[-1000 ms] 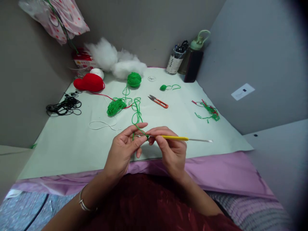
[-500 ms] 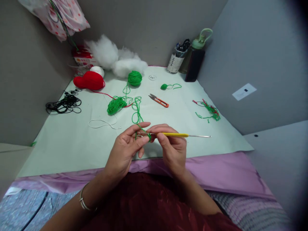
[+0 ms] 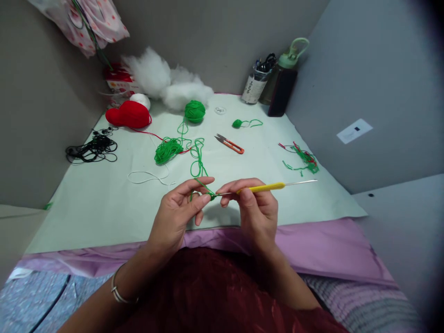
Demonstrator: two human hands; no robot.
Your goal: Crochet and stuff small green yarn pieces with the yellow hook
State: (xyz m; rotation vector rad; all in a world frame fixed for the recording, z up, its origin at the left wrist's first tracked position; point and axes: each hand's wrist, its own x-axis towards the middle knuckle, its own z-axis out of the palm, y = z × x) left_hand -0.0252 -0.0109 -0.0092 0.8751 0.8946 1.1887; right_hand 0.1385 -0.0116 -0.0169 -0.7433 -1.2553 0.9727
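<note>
My left hand [image 3: 180,208] pinches a small green crochet piece [image 3: 212,197] between thumb and fingers, mostly hidden by the thumb. Green yarn [image 3: 197,166] runs over its raised index finger from loose loops on the table. Closed round the yellow handle of a crochet hook [image 3: 267,188] is my right hand [image 3: 258,206]. The hook's thin metal tip points left and meets the green piece. Its other metal end sticks out to the right, tilted slightly up.
Beyond the hands lie a green yarn bundle [image 3: 168,150], a green yarn ball [image 3: 194,112], orange thread snips [image 3: 229,144] and a small green crocheted piece [image 3: 237,123]. Red yarn [image 3: 128,114], white stuffing [image 3: 152,74] and a bottle [image 3: 287,60] stand farther back. Yarn scraps [image 3: 305,158] lie right.
My right hand has drawn the crochet hook to the right and tilted its far end upward. The left hand has shifted slightly left, still pinching the green piece.
</note>
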